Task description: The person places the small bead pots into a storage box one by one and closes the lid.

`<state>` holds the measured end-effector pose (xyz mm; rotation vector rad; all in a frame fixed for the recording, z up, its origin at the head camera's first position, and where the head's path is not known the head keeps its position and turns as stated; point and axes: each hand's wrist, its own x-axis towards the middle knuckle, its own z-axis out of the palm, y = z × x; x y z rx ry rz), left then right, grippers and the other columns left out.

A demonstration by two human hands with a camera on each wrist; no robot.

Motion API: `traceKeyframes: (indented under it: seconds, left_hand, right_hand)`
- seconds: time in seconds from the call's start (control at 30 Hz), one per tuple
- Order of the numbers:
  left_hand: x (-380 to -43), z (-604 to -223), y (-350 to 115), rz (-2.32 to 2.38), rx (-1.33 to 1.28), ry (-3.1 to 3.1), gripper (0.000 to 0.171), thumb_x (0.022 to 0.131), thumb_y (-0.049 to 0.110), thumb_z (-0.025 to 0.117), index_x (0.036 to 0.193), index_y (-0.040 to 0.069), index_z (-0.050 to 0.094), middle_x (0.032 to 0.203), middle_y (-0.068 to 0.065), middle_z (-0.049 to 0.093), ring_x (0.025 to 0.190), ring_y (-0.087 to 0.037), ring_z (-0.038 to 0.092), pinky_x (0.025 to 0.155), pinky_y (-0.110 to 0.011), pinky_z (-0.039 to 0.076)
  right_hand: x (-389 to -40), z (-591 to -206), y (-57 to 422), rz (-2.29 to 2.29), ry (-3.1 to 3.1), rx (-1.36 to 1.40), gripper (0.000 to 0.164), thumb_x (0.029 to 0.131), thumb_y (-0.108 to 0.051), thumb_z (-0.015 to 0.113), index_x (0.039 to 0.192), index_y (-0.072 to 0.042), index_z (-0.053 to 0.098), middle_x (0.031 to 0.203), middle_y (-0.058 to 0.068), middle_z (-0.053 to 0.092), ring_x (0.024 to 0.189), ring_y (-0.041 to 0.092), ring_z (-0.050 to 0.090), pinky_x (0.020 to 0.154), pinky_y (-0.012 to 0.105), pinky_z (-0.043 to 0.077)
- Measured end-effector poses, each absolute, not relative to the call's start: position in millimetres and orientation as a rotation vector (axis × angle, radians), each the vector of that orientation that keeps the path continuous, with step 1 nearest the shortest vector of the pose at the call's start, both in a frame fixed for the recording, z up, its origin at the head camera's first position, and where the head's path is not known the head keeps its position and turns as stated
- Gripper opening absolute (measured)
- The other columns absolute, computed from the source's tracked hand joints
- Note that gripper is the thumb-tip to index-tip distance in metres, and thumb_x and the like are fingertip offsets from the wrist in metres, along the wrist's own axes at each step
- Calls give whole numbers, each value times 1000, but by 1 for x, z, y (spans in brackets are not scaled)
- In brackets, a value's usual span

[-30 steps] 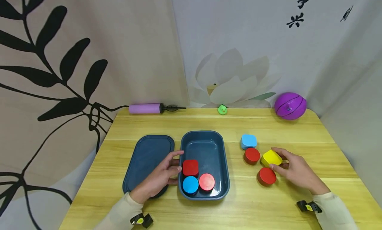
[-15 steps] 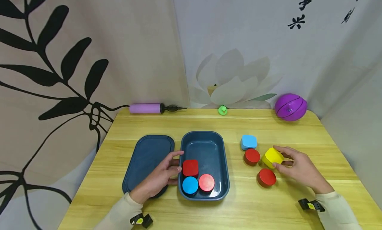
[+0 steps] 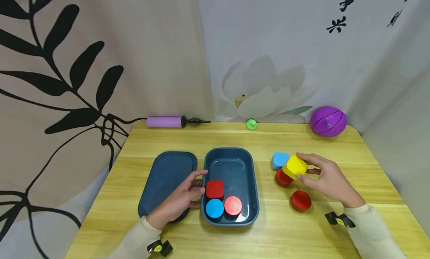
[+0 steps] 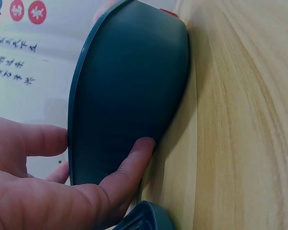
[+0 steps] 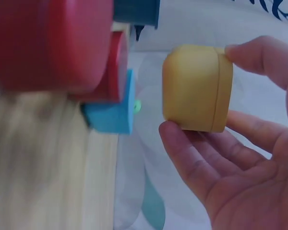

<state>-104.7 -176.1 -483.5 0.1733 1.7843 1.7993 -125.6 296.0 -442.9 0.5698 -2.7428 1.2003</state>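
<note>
My right hand (image 3: 330, 177) pinches a yellow square block (image 3: 295, 167) between thumb and fingertips. The block is held clear of the table, as the right wrist view shows. Behind and below it are a light blue square block (image 3: 279, 160) and a red round block (image 3: 283, 178), partly covered; another red round block (image 3: 300, 200) lies nearer. My left hand (image 3: 184, 195) touches the left side of a dark blue box (image 3: 254, 192) with its fingers, thumb against the outer wall (image 4: 129, 86). In the box sit a red square block (image 3: 214, 189), a blue round block (image 3: 214, 208) and a red round block (image 3: 233, 205).
A dark blue lid (image 3: 168, 173) lies left of the box, partly under my left forearm. Along the table's back edge are a purple pump (image 3: 164, 121), a small green duck (image 3: 251, 124) and a purple ball (image 3: 328, 121). Curtains stand behind the table.
My right hand has lifted the yellow block off the table and carried it up and leftward, over the farther red round block. The left hand stays in place on the box.
</note>
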Motion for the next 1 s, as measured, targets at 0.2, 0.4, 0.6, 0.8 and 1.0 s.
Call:
traceKeyframes:
  seconds: [0.2,0.4,0.6,0.8,1.0]
  left_hand:
    - [-105,-483,-177,1801,168,1785,62,112,18,51,167,22,24,157,-25,39,129,-29,57,98,-48,59]
    - [-106,-484,-177,1801,177,1777,62,112,19,51,167,21,24,158,-25,38,129,-29,57,98,-48,59]
    - [-105,-484,-178,1799,173,1780,62,111,18,51,167,22,25,158,-25,38,129,-29,57,98,-48,59]
    - [-105,-483,-177,1794,174,1794,62,111,19,52,167,22,25,158,-25,38,129,-29,56,97,-48,59]
    - [-105,-482,-176,1790,164,1806,61,111,20,53,166,23,27,157,-24,39,128,-30,57,96,-46,59]
  right_hand:
    - [-136,-436,272,1242,-2742,630,61,90,-11,85,146,-2,61,142,16,66,113,-7,61,88,19,59]
    - [-145,-432,248,1243,-2718,723,60,88,-10,86,143,-4,64,138,13,68,113,4,65,87,35,64]
    - [-149,-433,221,1263,-2696,833,60,86,-12,88,141,-5,66,135,6,69,110,15,68,86,45,64]
    - [-153,-438,195,1219,-2648,968,58,83,-15,89,137,-7,69,126,0,70,108,14,68,88,43,64]
    - [-154,-443,175,1152,-2670,1054,56,85,-22,87,137,-11,70,126,-3,70,107,11,68,89,44,63]
